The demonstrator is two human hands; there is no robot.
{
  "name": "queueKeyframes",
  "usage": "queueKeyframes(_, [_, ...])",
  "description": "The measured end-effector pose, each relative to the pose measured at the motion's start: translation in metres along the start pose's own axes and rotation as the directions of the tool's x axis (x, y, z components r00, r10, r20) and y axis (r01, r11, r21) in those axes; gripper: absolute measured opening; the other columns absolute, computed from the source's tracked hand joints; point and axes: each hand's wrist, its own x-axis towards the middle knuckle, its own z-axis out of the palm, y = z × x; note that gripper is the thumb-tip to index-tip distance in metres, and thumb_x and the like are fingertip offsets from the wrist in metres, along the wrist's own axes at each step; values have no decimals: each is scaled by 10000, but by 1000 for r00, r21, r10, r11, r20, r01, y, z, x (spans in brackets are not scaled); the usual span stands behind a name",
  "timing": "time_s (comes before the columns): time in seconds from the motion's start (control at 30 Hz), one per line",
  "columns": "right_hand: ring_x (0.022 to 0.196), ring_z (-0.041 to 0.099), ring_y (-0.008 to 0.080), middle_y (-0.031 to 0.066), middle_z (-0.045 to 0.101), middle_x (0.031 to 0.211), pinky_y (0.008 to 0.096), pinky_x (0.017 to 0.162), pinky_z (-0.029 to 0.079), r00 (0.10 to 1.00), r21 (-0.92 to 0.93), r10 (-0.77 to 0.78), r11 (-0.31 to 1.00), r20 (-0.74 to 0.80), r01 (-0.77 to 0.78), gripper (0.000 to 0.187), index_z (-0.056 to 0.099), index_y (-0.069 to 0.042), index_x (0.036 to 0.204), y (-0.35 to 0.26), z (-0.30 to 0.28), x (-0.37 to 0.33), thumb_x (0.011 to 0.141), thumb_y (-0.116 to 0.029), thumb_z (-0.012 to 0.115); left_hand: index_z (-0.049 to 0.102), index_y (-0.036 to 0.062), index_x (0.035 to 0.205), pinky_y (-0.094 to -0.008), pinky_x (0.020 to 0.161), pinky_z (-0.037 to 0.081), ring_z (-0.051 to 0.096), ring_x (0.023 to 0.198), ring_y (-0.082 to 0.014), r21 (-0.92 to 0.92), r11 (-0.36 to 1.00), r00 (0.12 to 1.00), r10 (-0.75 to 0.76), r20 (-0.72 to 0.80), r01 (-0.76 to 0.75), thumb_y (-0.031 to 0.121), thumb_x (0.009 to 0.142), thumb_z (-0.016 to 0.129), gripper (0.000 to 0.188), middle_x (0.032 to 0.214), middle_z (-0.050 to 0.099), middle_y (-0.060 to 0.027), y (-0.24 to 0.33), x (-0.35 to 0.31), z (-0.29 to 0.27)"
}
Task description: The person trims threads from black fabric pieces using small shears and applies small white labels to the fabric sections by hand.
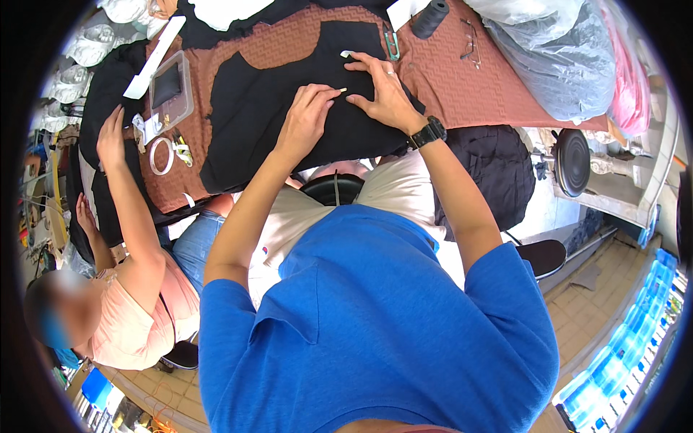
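Observation:
A black cut fabric piece [271, 101] lies spread on the brown cloth-covered table [447, 94] in front of me. My left hand [307, 119] rests on it, its fingers pinched together at a small whitish piece [342, 90]. I cannot make out what kind of piece it is. To the right, my right hand [384, 90] lies on the same fabric with thumb and fingers spread. By its fingertips, at the fabric's upper part, is another small white piece [346, 54]. Whether the fingers touch that one is hard to tell.
Beyond the fabric are green thread snips [391, 42], a dark thread cone [431, 19] and eyeglasses [471, 50]. A clear plastic box [189, 94] and a white tape roll [161, 156] lie left. Plastic bags [556, 58] fill the right end. A co-worker [137, 289] sits at left.

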Motion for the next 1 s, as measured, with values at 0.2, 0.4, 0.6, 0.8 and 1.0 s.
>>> queueKeyframes(0.2, [1326, 481, 372, 48, 643, 1392, 473, 1135, 375, 1000, -12, 2, 1000, -1, -2, 859, 378, -120, 1518, 1, 1, -1, 792, -115, 838, 699, 31, 1131, -414, 864, 516, 601, 976, -309, 120, 989, 996, 86, 7, -86, -7, 898, 681, 237, 1064, 622, -108, -12, 4, 3])
queueKeyframes(0.4, [1318, 486, 359, 41, 644, 1392, 464, 1133, 372, 1000, -5, 0, 1000, -12, 0, 855, 379, -107, 1515, 4, 2, 0, 795, -121, 840, 738, 58, 999, -382, 792, 514, 610, 915, -257, 63, 997, 999, -32, -36, 34, 83, 905, 723, 98, 946, 620, -50, -19, 19, 8])
queueKeyframes(0.6, [1304, 490, 352, 20, 661, 1367, 464, 1092, 398, 1000, 2, -2, 1000, -27, 2, 902, 379, -145, 1515, 5, 3, 0, 753, -123, 862, 726, 83, 944, -383, 784, 528, 609, 889, -247, 137, 990, 999, 33, 0, -32, 113, 887, 734, 65, 933, 614, -26, -19, 22, 7])
queueKeyframes(0.8, [1296, 496, 352, 18, 665, 1361, 464, 1098, 391, 999, -3, -24, 1000, -38, 24, 896, 377, -144, 1516, 6, 4, 0, 759, -125, 856, 732, 77, 976, -370, 782, 532, 614, 898, -241, 161, 987, 999, 21, 28, -25, 109, 890, 735, 92, 950, 624, -29, -21, 23, 7])
queueKeyframes(1.0, [1296, 496, 354, 22, 664, 1362, 463, 1098, 392, 999, -10, -29, 1000, -37, 29, 908, 372, -136, 1520, 9, 5, 0, 756, -131, 861, 726, 74, 974, -377, 759, 533, 615, 887, -243, 177, 982, 998, 56, 37, -62, 115, 893, 731, 91, 945, 619, -32, -19, 24, 5])
